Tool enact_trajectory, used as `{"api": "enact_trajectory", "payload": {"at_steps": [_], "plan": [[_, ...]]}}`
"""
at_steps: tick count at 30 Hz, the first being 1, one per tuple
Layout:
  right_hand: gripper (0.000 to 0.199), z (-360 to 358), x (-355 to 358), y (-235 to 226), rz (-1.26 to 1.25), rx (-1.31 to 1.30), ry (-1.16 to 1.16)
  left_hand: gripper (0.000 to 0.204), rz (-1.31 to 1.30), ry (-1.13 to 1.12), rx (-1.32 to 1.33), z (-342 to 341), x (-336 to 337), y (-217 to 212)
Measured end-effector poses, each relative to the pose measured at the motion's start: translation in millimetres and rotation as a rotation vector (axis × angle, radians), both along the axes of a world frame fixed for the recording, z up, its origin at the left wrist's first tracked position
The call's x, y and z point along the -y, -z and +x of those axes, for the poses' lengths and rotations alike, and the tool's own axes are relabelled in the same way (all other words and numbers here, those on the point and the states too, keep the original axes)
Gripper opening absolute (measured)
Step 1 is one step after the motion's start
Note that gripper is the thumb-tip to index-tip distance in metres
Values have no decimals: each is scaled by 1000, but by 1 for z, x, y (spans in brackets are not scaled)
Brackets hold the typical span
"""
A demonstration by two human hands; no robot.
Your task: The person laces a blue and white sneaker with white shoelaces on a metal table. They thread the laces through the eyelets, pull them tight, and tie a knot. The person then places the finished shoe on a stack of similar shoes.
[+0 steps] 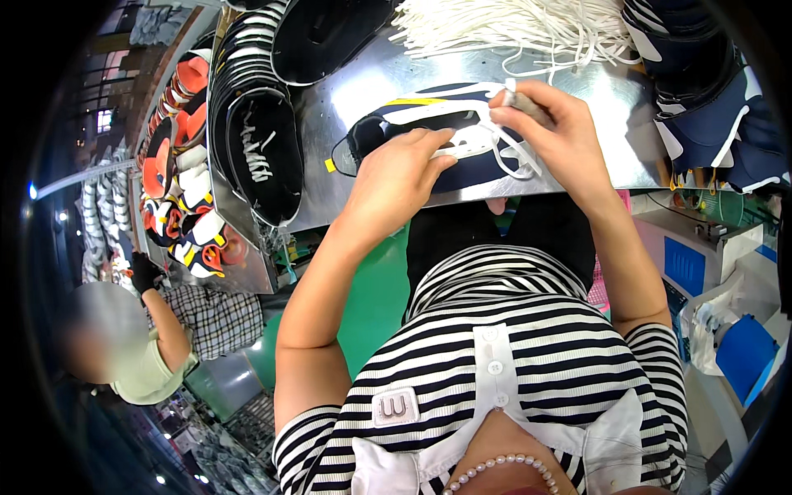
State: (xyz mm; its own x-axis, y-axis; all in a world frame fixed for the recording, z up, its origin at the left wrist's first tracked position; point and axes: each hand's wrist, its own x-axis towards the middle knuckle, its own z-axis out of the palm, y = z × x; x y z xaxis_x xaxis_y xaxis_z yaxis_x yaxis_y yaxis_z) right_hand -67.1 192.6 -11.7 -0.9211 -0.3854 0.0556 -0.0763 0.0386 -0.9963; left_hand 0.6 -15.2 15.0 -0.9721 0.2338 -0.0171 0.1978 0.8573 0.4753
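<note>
A navy and white shoe upper (469, 173) with a yellow stripe lies on its side on the metal table in front of me. My left hand (400, 169) rests over its opening, thumb and fingers closed on the white eyelet edge. A white shoelace (513, 171) loops out of the eyelets at the upper's right end. Just right of the upper, my right hand (551, 124) is raised with thumb and forefinger pinched together on the lace. Something white shows at these fingertips; its exact form is too small to tell.
A heap of loose white laces (520, 29) lies at the table's far side. Nested black shoe parts (264, 157) stand at the left, and stacked navy uppers (709, 124) at the right. Orange-lined uppers (194, 74) fill the far left, where another person (161, 346) works.
</note>
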Motion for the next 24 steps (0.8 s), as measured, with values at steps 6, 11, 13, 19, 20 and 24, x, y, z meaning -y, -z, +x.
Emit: {"api": "enact_trajectory", "payload": {"at_steps": [6,11,13,19,20,24], "plan": [[17,-8,5,21,-247,179,-111,24,-129,25,-106,-12,-20,-22],[11,-7,-6,10,-43,-173,51,21,-115,-38,-60,-19,-21,-19],[9,-7,-9,3,-39,-263,65,21,-104,-42,-51,-18,-20,-16],[16,-7,-27,-28,-115,-199,23,22,-83,-54,-107,-18,-14,-9],[16,-6,-29,-31,-103,-218,38,22,-81,-57,-118,-17,-13,-7],[25,-15,-59,-37,157,-426,72,20,-83,-24,-85,-9,-13,-3]]}}
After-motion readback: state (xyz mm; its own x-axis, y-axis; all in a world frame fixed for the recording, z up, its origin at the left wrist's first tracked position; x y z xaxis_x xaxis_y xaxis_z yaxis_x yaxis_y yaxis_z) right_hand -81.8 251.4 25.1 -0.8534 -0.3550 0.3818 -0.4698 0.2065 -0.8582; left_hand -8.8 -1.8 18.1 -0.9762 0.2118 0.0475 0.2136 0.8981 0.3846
